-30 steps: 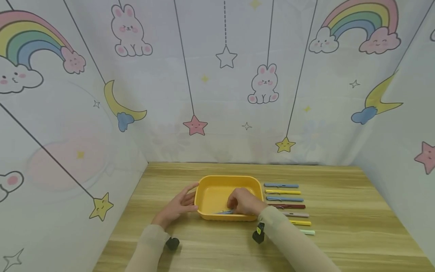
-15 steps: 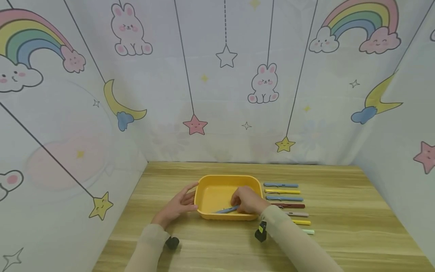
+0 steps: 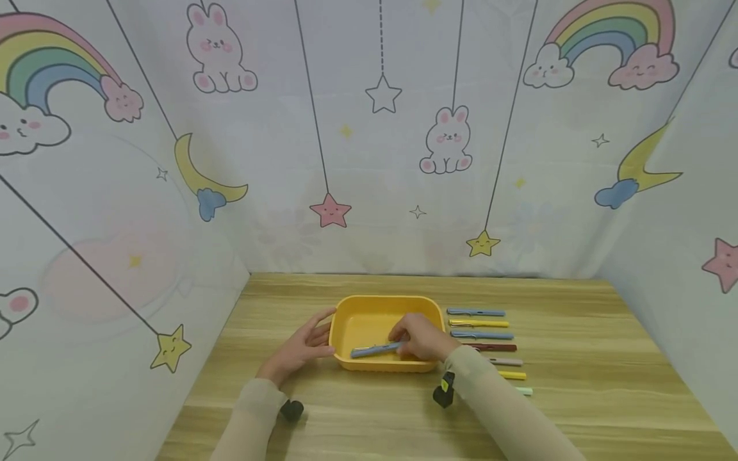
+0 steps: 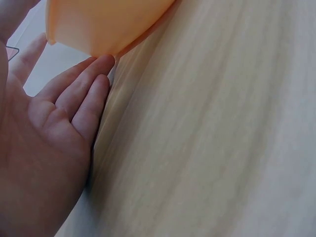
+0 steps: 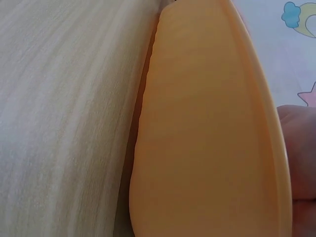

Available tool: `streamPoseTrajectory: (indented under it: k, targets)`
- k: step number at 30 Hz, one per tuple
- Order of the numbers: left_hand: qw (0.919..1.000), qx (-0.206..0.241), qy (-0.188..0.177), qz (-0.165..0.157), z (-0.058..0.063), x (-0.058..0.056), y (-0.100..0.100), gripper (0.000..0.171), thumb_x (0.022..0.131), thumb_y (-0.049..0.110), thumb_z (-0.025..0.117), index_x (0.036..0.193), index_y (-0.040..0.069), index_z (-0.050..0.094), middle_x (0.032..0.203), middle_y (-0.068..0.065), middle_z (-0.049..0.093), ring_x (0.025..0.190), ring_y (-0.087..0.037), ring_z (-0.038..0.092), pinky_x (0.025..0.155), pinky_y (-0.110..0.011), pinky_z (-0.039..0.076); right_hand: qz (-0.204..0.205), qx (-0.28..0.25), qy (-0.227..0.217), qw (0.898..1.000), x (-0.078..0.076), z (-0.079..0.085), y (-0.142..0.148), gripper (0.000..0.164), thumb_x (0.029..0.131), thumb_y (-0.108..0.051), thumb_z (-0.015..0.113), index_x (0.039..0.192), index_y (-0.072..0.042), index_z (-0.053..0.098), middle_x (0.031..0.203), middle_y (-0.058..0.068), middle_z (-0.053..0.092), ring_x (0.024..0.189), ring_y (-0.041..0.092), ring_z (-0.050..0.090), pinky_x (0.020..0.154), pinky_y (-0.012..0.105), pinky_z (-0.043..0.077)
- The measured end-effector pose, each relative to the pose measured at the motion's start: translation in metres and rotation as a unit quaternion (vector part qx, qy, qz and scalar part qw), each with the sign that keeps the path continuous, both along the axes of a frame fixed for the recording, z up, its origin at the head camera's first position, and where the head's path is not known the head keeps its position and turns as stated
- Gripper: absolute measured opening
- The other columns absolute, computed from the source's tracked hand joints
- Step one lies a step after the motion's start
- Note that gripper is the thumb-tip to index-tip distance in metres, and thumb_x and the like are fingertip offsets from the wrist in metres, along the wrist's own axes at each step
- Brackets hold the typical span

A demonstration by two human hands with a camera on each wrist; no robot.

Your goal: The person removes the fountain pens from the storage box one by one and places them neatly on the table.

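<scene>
A yellow plastic box (image 3: 346, 320) sits on the wooden table. Reaching into it, my right hand (image 3: 423, 337) pinches one end of a blue pen (image 3: 373, 349), which lies slanted above the box's floor with its clip end to the left. My left hand (image 3: 300, 349) rests against the left side of the box, fingers extended and thumb on the near corner. In the left wrist view that hand (image 4: 59, 118) touches the box wall (image 4: 98, 24) with its fingertips. The right wrist view has the box's outer wall (image 5: 202, 128) hiding most of my right hand (image 5: 302, 158).
Right of the box, several pens lie in a column: a blue pen (image 3: 476, 312), a yellow pen (image 3: 478, 324), another blue pen (image 3: 482, 335), a dark red pen (image 3: 498, 347) and more below, partly covered by my right sleeve (image 3: 496, 390). A patterned curtain (image 3: 375, 243) stands behind the table (image 3: 357, 416).
The blue pen has come up from the box's near edge and is more exposed, pinched in my right hand. My left hand has stayed at the box's left side.
</scene>
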State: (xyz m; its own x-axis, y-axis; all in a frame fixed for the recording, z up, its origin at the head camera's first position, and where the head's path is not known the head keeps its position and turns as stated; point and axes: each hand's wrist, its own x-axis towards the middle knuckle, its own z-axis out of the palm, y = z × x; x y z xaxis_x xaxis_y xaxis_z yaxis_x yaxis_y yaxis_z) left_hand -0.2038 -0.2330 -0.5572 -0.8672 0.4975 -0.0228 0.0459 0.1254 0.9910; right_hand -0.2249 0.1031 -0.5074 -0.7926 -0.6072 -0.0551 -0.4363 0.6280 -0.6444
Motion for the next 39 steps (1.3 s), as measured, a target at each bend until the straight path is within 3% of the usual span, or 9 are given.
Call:
streamPoseTrajectory:
  k: [7,12,17,22,26,28,34,39]
  targets:
    - [1.0,-0.008,0.001,0.004,-0.001,-0.002,-0.001,0.088,0.098,0.011,0.076,0.168,0.026,0.024,0.169,-0.018,0.033,0.156,-0.035,0.032,0.124,-0.051,0.029,-0.007,0.002,0.023,1.0,-0.001,0.001,0.0,0.011,0.089,-0.002,0.082,0.099,-0.008,0.085,0.097,0.003,0.081,0.093,0.02,0.074,0.083,0.04,0.062]
    - [0.9998,-0.016,-0.003,0.011,0.0,-0.001,0.0,0.089,0.097,0.013,0.077,0.168,0.027,0.025,0.169,-0.018,0.033,0.156,-0.035,0.032,0.125,-0.051,0.03,-0.039,-0.03,0.04,0.998,-0.001,0.0,0.0,0.012,0.089,0.0,0.081,0.099,-0.007,0.085,0.102,0.004,0.081,0.097,0.021,0.073,0.086,0.042,0.061]
    - [0.9998,-0.013,-0.004,0.011,0.001,-0.001,0.001,0.088,0.097,0.013,0.077,0.168,0.027,0.025,0.169,-0.018,0.033,0.156,-0.035,0.031,0.125,-0.053,0.027,-0.084,-0.075,0.022,0.993,0.002,0.003,0.0,0.014,0.092,-0.003,0.08,0.105,-0.006,0.084,0.105,0.007,0.081,0.099,0.022,0.074,0.085,0.04,0.062]
    - [0.9999,-0.01,-0.006,0.01,0.001,-0.001,0.001,0.089,0.097,0.013,0.077,0.168,0.027,0.025,0.169,-0.019,0.032,0.156,-0.035,0.031,0.125,-0.054,0.027,-0.127,-0.108,-0.006,0.986,0.006,0.007,-0.001,0.021,0.094,-0.009,0.079,0.115,-0.007,0.082,0.106,0.006,0.081,0.088,0.014,0.073,0.073,0.031,0.06]
    - [0.9999,-0.005,-0.006,0.006,0.001,0.001,0.0,0.09,0.097,0.012,0.077,0.168,0.026,0.024,0.169,-0.02,0.032,0.156,-0.036,0.031,0.125,-0.054,0.028,-0.144,-0.145,-0.005,0.979,0.008,0.009,0.001,0.024,0.095,-0.011,0.079,0.119,-0.009,0.081,0.098,0.002,0.082,0.083,0.013,0.074,0.07,0.03,0.058]
    - [1.0,-0.001,-0.007,0.004,0.001,0.001,0.0,0.089,0.098,0.01,0.076,0.168,0.025,0.023,0.169,-0.02,0.032,0.156,-0.037,0.031,0.125,-0.053,0.027,-0.142,-0.173,-0.01,0.974,0.009,0.01,0.002,0.026,0.096,-0.013,0.078,0.121,-0.008,0.08,0.096,0.002,0.082,0.088,0.016,0.077,0.076,0.032,0.062]
    - [1.0,0.001,-0.007,0.002,0.002,0.002,0.001,0.09,0.098,0.01,0.075,0.169,0.024,0.022,0.169,-0.021,0.03,0.156,-0.037,0.03,0.125,-0.053,0.026,-0.134,-0.271,-0.074,0.95,0.012,0.011,0.01,0.03,0.099,-0.012,0.073,0.127,-0.001,0.075,0.104,0.013,0.08,0.103,0.033,0.077,0.094,0.043,0.061]
    - [0.9999,-0.003,-0.01,0.004,0.001,0.001,0.0,0.09,0.098,0.012,0.076,0.169,0.025,0.022,0.169,-0.02,0.03,0.156,-0.037,0.03,0.125,-0.054,0.026,-0.144,-0.302,-0.092,0.938,0.016,0.014,0.02,0.029,0.102,-0.011,0.07,0.128,-0.001,0.074,0.108,0.017,0.079,0.106,0.032,0.076,0.094,0.04,0.061]
